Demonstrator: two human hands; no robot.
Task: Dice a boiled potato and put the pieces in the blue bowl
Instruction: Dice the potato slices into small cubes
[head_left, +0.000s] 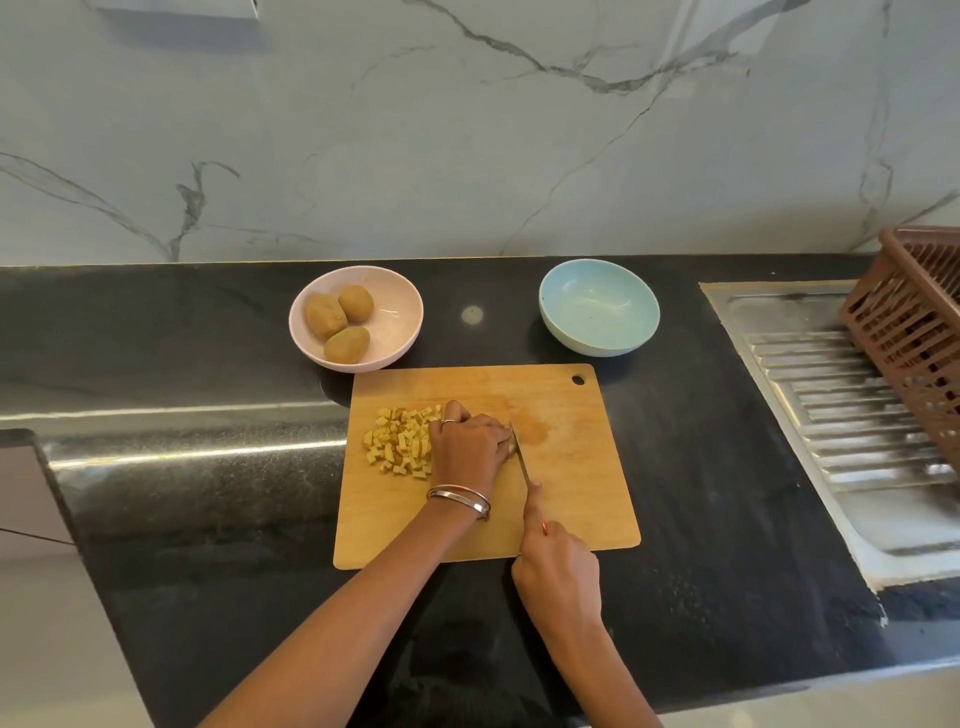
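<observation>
Dicing is nearly done: the left hand (470, 441) curls over the last potato bit beside the cubes (400, 441) on the board (571, 493). The right hand (558, 564) grips the knife (522, 460), blade down (bowl (599, 314) empty). Next, probably: gather cubes, carry them there.

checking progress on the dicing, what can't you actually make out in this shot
Head view:
- Any uncut potato left: hidden under the left hand.
- Knife tip: behind that hand.
- Brown basket: cut off by the right edge, contents unclear.
- Blue bowl: a tiny speck inside, too small to identify.
</observation>
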